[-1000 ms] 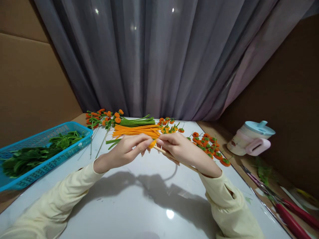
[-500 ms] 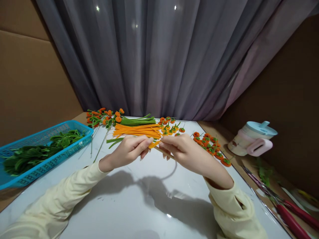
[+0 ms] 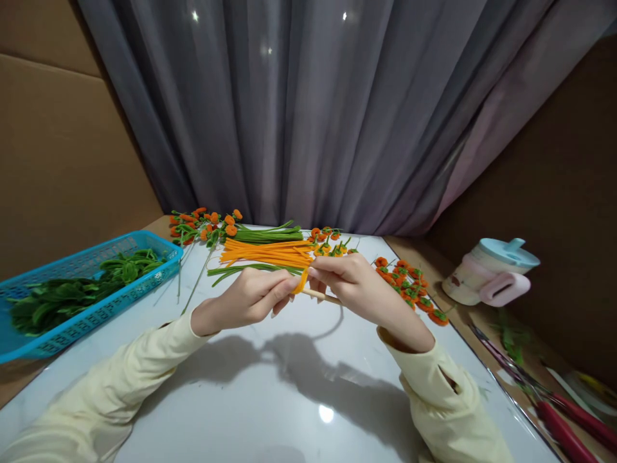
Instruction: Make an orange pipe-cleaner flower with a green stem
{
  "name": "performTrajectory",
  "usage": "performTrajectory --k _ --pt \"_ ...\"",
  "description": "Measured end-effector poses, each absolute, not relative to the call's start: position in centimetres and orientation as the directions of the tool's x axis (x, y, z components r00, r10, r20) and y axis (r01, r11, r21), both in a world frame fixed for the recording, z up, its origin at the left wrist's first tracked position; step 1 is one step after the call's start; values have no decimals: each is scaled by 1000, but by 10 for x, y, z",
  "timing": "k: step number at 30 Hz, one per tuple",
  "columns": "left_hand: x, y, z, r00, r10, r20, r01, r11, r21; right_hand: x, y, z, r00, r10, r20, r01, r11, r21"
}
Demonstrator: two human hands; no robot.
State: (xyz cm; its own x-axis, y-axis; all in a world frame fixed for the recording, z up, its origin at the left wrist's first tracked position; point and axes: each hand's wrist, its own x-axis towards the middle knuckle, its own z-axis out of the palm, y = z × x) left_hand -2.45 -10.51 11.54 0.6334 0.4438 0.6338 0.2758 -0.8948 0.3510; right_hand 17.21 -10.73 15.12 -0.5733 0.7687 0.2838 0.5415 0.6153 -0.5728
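Two bare hands work just nearer the viewer than the orange bundle (image 3: 265,253) on the white tabletop (image 3: 270,405): the left hand (image 3: 250,296) has its fingers pinched closed where an orange strip (image 3: 302,281) loops round one end of a wooden stick (image 3: 321,296), while the right hand (image 3: 359,286) has its fingers pinched closed on the strip's upper part. Green stems (image 3: 270,236) lie behind and before the bundle, orange flowers (image 3: 400,276) to either side, and a blue basket (image 3: 96,323) holding leaves (image 3: 53,302) farther left.
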Motion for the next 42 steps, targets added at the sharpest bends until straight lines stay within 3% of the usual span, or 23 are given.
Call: performTrajectory --k 12,15,20,25,35,38,42 --pt "-31 -106 116 686 308 659 278 -948 153 164 -106 147 -627 777 53 453 420 -787" --pt "-32 -104 112 674 234 700 292 -956 38 163 -106 148 -624 781 3 491 395 -776" --pt "-34 -100 108 680 158 716 305 -949 -80 163 -106 148 -623 775 108 522 515 -680" --pt "-33 -98 111 687 270 674 325 -945 47 164 -108 139 -559 784 268 607 608 -511" --pt "-35 -96 113 666 602 439 386 -783 488 160 -112 137 -465 829 310 735 557 -387" --pt "-31 -98 112 602 665 441 426 -736 526 158 -112 137 -443 837 321 761 540 -359" --pt "-25 -101 111 571 677 464 475 -734 486 156 -113 134 -438 833 338 773 541 -331"
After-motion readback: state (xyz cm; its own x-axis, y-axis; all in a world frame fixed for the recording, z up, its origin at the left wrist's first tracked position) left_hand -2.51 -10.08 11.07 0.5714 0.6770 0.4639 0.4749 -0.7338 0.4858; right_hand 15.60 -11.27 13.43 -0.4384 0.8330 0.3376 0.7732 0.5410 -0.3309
